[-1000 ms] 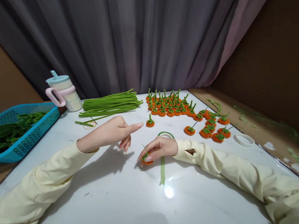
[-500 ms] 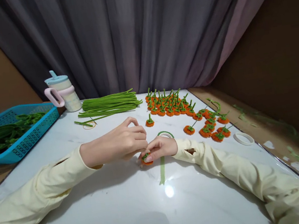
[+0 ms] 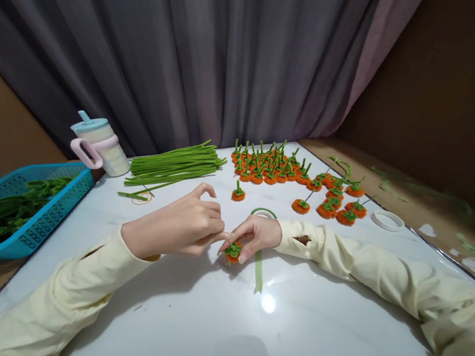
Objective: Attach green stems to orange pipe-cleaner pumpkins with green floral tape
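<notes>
Right hand [image 3: 259, 232]: loosely clamped on orange flower [image 3: 233, 254].
Left hand [image 3: 177, 226]: curled; grip unclear.
Flower position: within right hand's fingers, just below left hand's tips.

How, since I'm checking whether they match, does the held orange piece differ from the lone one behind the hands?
The held piece is in the right hand, the left hand close by; the lone piece is untouched. The lone piece has a thick green stem pointing up; none shows on the held piece, though the left hand may hide it. Both are orange with green on top.
</notes>
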{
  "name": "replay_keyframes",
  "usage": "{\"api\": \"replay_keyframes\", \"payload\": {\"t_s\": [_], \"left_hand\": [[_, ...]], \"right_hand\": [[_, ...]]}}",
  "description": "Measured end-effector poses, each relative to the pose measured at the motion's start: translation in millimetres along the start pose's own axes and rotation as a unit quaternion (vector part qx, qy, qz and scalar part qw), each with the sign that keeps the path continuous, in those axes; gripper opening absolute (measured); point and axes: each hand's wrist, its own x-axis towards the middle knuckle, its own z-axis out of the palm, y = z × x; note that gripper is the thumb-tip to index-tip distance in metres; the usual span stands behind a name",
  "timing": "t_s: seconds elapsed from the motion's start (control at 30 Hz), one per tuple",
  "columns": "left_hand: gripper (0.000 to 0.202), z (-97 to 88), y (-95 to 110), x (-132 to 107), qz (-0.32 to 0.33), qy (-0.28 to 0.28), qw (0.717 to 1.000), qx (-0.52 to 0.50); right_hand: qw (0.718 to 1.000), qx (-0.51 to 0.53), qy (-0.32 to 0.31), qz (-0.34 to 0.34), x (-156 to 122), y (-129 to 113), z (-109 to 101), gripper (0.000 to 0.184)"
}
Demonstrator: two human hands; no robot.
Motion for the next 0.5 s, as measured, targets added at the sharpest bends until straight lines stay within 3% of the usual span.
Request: {"api": "replay_keyframes", "payload": {"t_s": [0.2,0.5], "left_hand": [[0.050,4.2,-5,0,-0.013,-0.009,1.000,-0.015],[0.046,-11.7,7,-6,-0.041,-0.040,0.998,0.005]], "right_hand": [[1.000,-0.003,-0.001,0.004,-3,-7,4,0.052],[0.996,-0.079,0.040,-0.010,-2,-5,6,0.042]]}}
